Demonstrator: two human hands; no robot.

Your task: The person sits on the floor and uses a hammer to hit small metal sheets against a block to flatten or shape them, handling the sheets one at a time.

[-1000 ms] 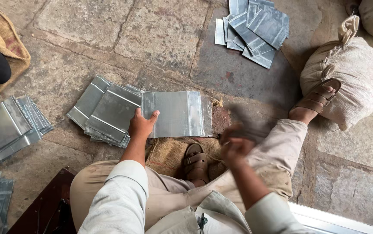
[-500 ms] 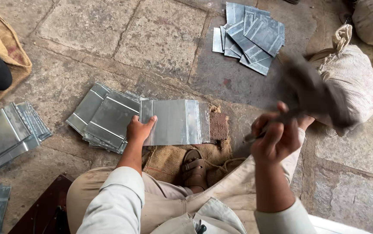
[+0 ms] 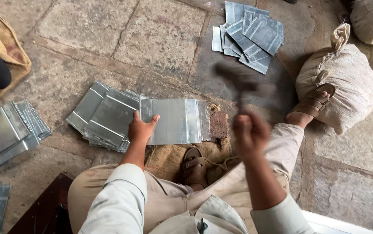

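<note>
I see my right hand point(image 3: 250, 133) clenched around a hammer point(image 3: 243, 84), its blurred head raised just beyond the knuckles. My left hand point(image 3: 141, 129) lies flat, fingers spread, pressing the near-left edge of a metal sheet point(image 3: 173, 121). A stack of sheets point(image 3: 104, 117) sits just left of that hand; a pile of sheets point(image 3: 249, 34) lies well beyond the hammer.

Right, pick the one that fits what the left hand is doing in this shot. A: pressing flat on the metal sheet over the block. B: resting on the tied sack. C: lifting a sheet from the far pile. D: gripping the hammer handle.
A: the left hand lies palm down on the edge of the metal sheet, while the right hand holds the blurred hammer.
</note>
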